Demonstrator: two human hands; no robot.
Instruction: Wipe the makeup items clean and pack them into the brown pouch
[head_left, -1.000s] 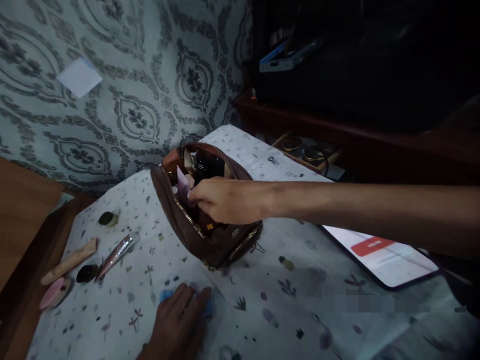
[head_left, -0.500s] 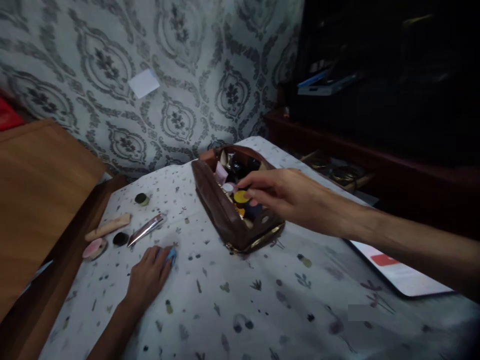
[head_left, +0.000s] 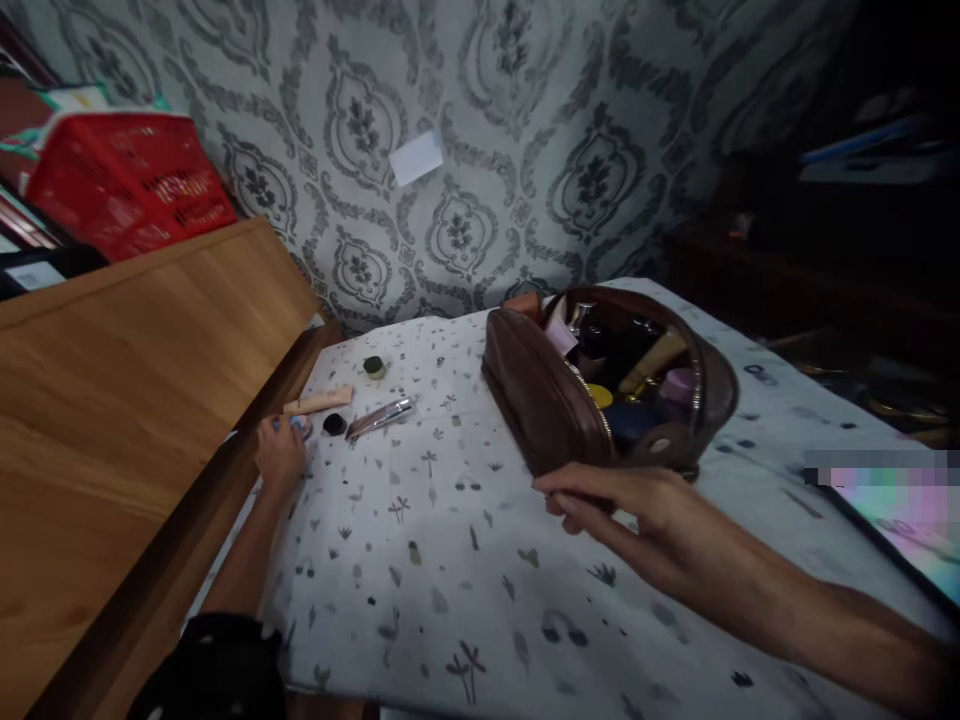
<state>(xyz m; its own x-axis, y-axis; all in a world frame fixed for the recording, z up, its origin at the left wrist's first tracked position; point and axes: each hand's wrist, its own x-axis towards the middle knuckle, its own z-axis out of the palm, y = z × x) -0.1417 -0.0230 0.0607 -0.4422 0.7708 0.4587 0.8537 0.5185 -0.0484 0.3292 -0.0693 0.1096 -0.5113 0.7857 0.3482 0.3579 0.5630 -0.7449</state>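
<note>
My left hand (head_left: 280,455) is closed on a small blue cloth (head_left: 298,422) at the table's left edge, where the pink jar stood; the jar is mostly hidden. A beige tube (head_left: 322,400), a small black jar (head_left: 334,425), a shiny silver tube (head_left: 381,417) and a dark-topped jar (head_left: 373,367) are nearby. An open brown bag (head_left: 544,390) holds a yellow lid (head_left: 600,396), a purple item (head_left: 679,386) and several other items. My right hand (head_left: 615,505) is just in front of the bag, fingers pressed together; whatever they hold cannot be made out.
A white patterned cloth (head_left: 450,520) covers the table. To the left are a wooden panel (head_left: 150,400) and a red basket (head_left: 135,185). A lit screen (head_left: 911,520) lies at the right edge. Patterned wall covering (head_left: 465,90) rises behind the table, with dark furniture at the right.
The view has swung left. My right hand has come out of the bag to its near side. My left hand has moved left and away from me with the blue cloth, up to the pink jar.
</note>
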